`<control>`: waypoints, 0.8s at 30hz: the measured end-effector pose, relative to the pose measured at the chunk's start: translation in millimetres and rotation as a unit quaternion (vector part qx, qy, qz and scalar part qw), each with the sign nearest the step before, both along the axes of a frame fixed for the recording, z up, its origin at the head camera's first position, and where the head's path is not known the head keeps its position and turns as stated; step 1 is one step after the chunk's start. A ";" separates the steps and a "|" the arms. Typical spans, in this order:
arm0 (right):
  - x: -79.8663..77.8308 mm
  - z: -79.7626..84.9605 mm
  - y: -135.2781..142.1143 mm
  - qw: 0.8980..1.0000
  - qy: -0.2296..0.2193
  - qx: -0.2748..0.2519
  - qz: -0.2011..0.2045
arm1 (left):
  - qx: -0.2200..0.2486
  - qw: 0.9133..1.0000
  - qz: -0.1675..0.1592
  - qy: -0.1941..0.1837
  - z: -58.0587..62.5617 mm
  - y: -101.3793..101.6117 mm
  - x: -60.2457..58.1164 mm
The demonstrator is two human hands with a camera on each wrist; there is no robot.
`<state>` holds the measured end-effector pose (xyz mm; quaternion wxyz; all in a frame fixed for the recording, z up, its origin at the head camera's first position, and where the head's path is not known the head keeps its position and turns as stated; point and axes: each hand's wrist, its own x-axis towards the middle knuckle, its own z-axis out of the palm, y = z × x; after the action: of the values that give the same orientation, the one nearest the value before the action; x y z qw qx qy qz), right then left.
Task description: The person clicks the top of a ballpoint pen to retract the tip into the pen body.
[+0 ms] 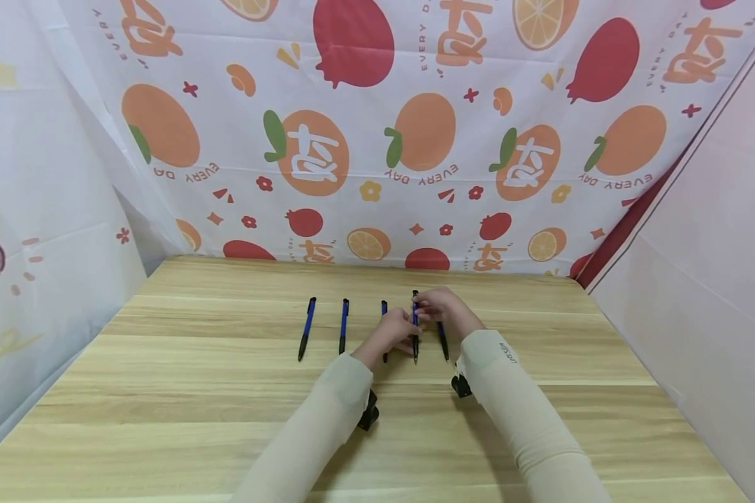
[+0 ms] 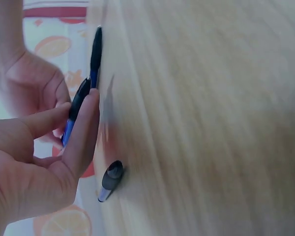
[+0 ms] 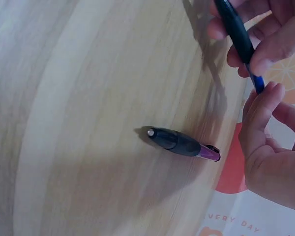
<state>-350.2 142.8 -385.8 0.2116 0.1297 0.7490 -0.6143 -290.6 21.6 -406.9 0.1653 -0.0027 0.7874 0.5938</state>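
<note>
A blue pen with a black grip (image 1: 416, 342) stands between both hands, its tip toward the person. My left hand (image 1: 393, 328) pinches it around the black grip (image 3: 236, 34) with thumb and fingers. Farther up, my right hand (image 1: 440, 306) pinches the blue barrel (image 3: 258, 83) near the clip end. Partly under the left hand lies another pen (image 1: 384, 307). Beside the right hand is one more pen (image 1: 443, 342), its top covered by that hand; the right wrist view shows a pen (image 3: 182, 142) lying flat on the wood.
Two further blue pens, the leftmost pen (image 1: 307, 328) and its neighbour pen (image 1: 344, 326), lie roughly parallel left of the hands. All are on a wooden table (image 1: 182, 391). A fruit-print cloth (image 1: 365, 195) hangs behind its far edge, with pale cloth walls at both sides.
</note>
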 end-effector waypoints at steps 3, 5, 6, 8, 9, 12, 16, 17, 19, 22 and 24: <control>1.6 1.6 0.1 1.000 -0.002 -0.019 0.002 | 0.058 0.997 0.003 -0.043 1.7 -5.0 0.0; 2.6 2.4 0.2 0.999 -0.004 -0.036 0.003 | 0.078 0.995 0.003 -0.058 2.5 -8.1 -0.2; 3.0 2.6 0.3 0.999 -0.005 -0.044 0.003 | 0.086 0.994 0.001 -0.063 2.8 -9.6 -0.6; 3.3 2.6 0.6 0.998 -0.005 -0.057 0.004 | 0.095 0.993 -0.005 -0.070 3.2 -12.6 -0.8; 3.2 2.4 0.8 0.998 -0.007 -0.064 0.002 | 0.098 0.992 -0.008 -0.072 3.2 -13.9 -0.8; 3.0 1.2 1.2 0.997 -0.009 -0.079 0.001 | 0.102 0.992 -0.017 -0.074 2.0 -17.5 -0.9; 2.5 -0.9 1.3 0.994 -0.021 -0.107 -0.008 | 0.101 0.992 -0.026 -0.067 0.4 -20.0 -0.5; 2.3 -1.3 1.2 0.993 -0.023 -0.113 -0.010 | 0.100 0.992 -0.027 -0.065 0.4 -20.2 -0.3; 1.9 -2.1 1.3 0.992 -0.026 -0.121 -0.010 | 0.101 0.992 -0.028 -0.063 0.0 -20.0 -0.1; 0.9 -2.8 1.6 0.991 -0.029 -0.129 -0.007 | 0.100 0.993 -0.027 -0.061 0.4 -19.5 0.3; 0.2 -2.8 1.7 0.991 -0.032 -0.132 -0.006 | 0.097 0.993 -0.027 -0.061 1.0 -19.5 0.8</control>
<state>-350.0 144.5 -388.6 0.2475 0.1248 0.6538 -0.7041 -289.8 2.0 -405.9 0.2283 -0.0015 0.7147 0.6612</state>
